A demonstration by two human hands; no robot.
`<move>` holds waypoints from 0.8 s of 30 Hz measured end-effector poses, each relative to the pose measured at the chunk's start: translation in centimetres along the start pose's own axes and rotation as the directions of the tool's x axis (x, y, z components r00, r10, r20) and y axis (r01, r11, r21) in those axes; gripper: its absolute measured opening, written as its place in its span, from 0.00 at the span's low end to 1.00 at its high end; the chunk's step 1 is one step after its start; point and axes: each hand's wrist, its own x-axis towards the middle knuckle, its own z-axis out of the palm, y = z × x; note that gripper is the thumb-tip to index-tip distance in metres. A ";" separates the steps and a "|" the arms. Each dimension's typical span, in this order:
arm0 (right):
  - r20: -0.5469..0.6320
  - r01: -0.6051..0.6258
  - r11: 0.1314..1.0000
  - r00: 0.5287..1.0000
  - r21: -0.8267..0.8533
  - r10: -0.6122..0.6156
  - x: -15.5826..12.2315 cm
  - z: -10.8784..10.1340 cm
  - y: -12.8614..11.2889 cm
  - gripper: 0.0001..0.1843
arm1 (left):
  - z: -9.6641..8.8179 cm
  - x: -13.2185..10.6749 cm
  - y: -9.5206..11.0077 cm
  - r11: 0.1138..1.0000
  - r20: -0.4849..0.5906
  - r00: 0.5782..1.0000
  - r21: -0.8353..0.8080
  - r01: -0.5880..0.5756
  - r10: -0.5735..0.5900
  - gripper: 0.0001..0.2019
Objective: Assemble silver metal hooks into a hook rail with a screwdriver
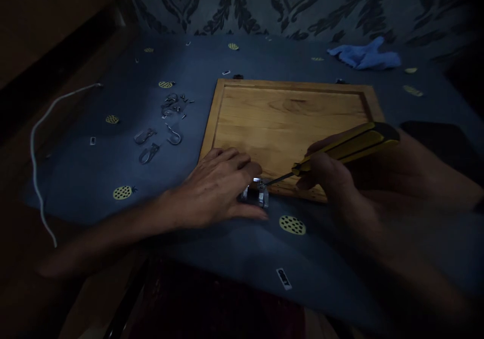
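Note:
My right hand (340, 177) grips a yellow-and-black screwdriver (346, 147), its shaft slanting down to the left. The screwdriver's tip meets a small shiny metal bracket (263, 195) at the near edge of a wooden board (264, 122). My left hand (219, 187) holds the bracket, fingers over the board's edge and thumb below. Whether a screw sits under the tip is too small to tell. The board lies flat, with a groove running near its rim.
Left of the board are several loose curved metal hooks (174, 136) and a small pile of screws and hooks (174, 106). A blue cloth (365, 55) lies at the back right. A white cable (34, 142) runs along the left side. A dark flat object (438, 134) is at the right.

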 end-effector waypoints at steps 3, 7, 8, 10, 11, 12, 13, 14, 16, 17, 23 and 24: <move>0.031 -0.037 0.999 0.999 0.025 0.036 0.0 -0.1 0.0 0.13 | -0.6 -0.4 -0.5 0.998 -0.056 0.998 -0.069 0.006 -0.010 0.26; -0.020 0.036 0.999 0.999 -0.022 -0.037 0.0 0.0 0.5 0.12 | -1.0 -0.5 -0.9 0.992 -0.058 0.998 -0.124 0.032 -0.040 0.22; -0.034 0.074 0.997 0.997 -0.024 -0.075 0.0 0.0 0.6 0.11 | -0.9 -0.5 -0.9 0.993 -0.060 0.998 -0.119 0.024 -0.031 0.22; -0.049 0.107 0.994 0.993 -0.011 -0.107 0.0 0.1 0.8 0.08 | -0.5 -0.5 -0.8 0.996 -0.075 0.997 -0.093 -0.004 -0.003 0.23; -0.059 0.099 0.995 0.993 -0.007 -0.099 0.0 0.2 0.8 0.07 | -0.3 -0.5 -0.7 0.997 -0.083 0.996 -0.072 -0.019 0.013 0.24; -0.066 0.075 0.997 0.995 -0.013 -0.075 0.0 0.2 0.8 0.07 | -0.1 -0.5 -0.6 0.998 -0.086 0.996 -0.049 -0.029 0.025 0.25; -0.070 0.047 0.999 0.996 -0.020 -0.048 -0.1 0.3 0.8 0.08 | 0.0 -0.5 -0.4 0.999 -0.082 0.996 -0.026 -0.036 0.033 0.26; -0.068 0.024 0.999 0.997 -0.024 -0.026 -0.1 0.3 0.7 0.08 | 0.1 -0.4 -0.3 0.999 -0.071 0.997 -0.007 -0.037 0.037 0.26; -0.072 -0.002 1.000 0.997 -0.022 0.001 -0.3 0.3 0.4 0.09 | 0.2 -0.3 -0.1 0.999 -0.043 0.998 0.018 -0.036 0.036 0.27; -0.071 -0.013 1.000 0.997 -0.016 0.012 -0.4 0.3 0.3 0.10 | 0.2 -0.3 -0.1 0.999 -0.038 0.999 0.025 -0.034 0.035 0.27; -0.023 0.044 0.998 0.999 -0.043 -0.045 -0.6 0.2 0.6 0.10 | -0.2 -0.3 -0.6 0.998 -0.160 0.987 -0.062 -0.019 0.009 0.21; -0.015 0.072 0.997 0.997 -0.036 -0.072 -0.6 0.2 0.8 0.10 | -0.4 -0.3 -0.6 0.994 -0.206 0.979 -0.105 -0.020 -0.002 0.19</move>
